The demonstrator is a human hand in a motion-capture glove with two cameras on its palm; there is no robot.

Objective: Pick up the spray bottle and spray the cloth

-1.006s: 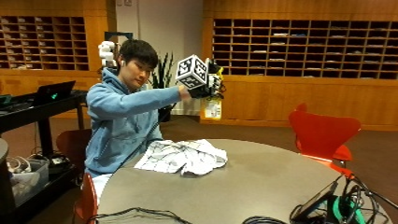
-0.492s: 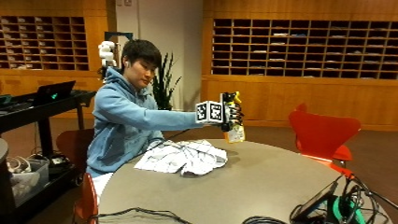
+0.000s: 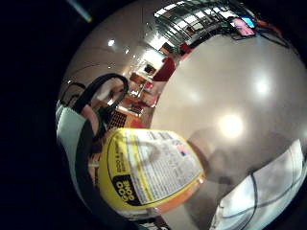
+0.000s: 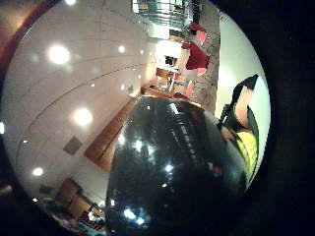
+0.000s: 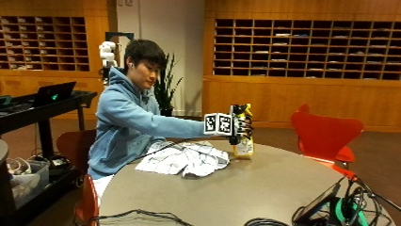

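Note:
In the outside view a yellow-labelled spray bottle (image 5: pixel 244 141) stands on the round table (image 5: pixel 251 188), just right of a crumpled white patterned cloth (image 5: pixel 185 158). My gloved right hand (image 5: pixel 239 127) grips the bottle's upper part. The little finger side palm view shows the bottle's yellow label (image 3: pixel 153 170) close to the palm, with the cloth (image 3: pixel 266 191) on the table beside it. The bottle's black spray head (image 4: pixel 172 172) fills much of the thumb side palm view.
A red chair (image 5: pixel 325 136) stands behind the table's right side. Cables and a dark device (image 5: pixel 325 209) lie at the table's near right edge. A black cart with a laptop (image 5: pixel 53 94) stands at the left. Bare tabletop lies in front of the cloth.
The hand has come down from head height with the bottle to the table, right of the cloth. The bottle now stands on the tabletop.

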